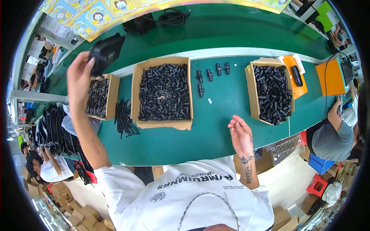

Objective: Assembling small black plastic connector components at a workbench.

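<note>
My left hand (pixel 80 75) is raised at the far left, its fingers closed on the edge of a dark black case-like thing (pixel 106 52) with a flat, angular body; its exact kind I cannot make out. Below it stands a small cardboard box of thin dark pins (pixel 98 98), with a loose heap of black pins (pixel 126 118) beside it. My right hand (pixel 242 136) hovers over the table's near edge, palm turned up, fingers loosely bent and apart with nothing visible in them. Between the hands a large cardboard box (pixel 161 125) is full of short black fittings (pixel 163 92).
Several cross-shaped black fittings (pixel 210 75) lie on the green table (pixel 216 109). Another cardboard box (pixel 253 92) of black fittings stands right, beside an orange tray (pixel 302 90). A black cable (pixel 173 16) lies on the back shelf. Co-workers sit at both sides.
</note>
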`<state>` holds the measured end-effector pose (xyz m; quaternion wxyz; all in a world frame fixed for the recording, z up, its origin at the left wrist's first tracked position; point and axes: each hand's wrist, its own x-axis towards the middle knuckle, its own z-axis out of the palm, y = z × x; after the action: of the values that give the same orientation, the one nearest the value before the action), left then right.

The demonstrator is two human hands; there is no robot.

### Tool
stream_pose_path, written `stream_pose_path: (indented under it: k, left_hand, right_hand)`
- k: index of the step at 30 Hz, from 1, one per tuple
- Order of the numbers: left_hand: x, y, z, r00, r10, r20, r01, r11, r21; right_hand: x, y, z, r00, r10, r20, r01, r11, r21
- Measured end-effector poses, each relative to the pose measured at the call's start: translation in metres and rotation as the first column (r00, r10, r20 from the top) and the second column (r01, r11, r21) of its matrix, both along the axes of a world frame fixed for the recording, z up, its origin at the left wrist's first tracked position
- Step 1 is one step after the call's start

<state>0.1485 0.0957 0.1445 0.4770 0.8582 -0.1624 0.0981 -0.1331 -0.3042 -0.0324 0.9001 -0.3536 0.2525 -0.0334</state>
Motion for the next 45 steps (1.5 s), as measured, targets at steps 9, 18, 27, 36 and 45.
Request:
stream_pose_path:
  k: [9,18,27,36,45]
  left_hand:
    - [-0.158,-0.055,0.002,0.625,-0.682,-0.380,0.451,0.713,-0.537]
    - [-0.149,-0.212,-0.119,0.218,-0.793,-0.568,0.663,0.548,-0.511]
    - [-0.148,-0.255,-0.158,0.257,-0.774,-0.579,0.580,0.603,-0.548]
    - [-0.162,-0.245,-0.171,0.359,-0.738,-0.571,0.300,0.670,-0.679]
    - [-0.156,-0.258,-0.175,0.372,-0.637,-0.675,0.409,0.765,-0.497]
  right_hand:
    - [-0.001,-0.001,0.004,0.956,0.289,0.055,-0.257,0.912,-0.320]
    - [0.015,-0.015,0.007,0.919,0.394,0.007,-0.300,0.710,-0.637]
    - [0.052,-0.041,0.027,0.944,0.241,-0.224,-0.287,0.271,-0.919]
    - [0.101,-0.007,0.075,0.857,0.504,-0.109,-0.129,0.004,-0.992]
    - [0.176,0.090,0.098,0.274,0.950,-0.150,-0.306,-0.062,-0.950]
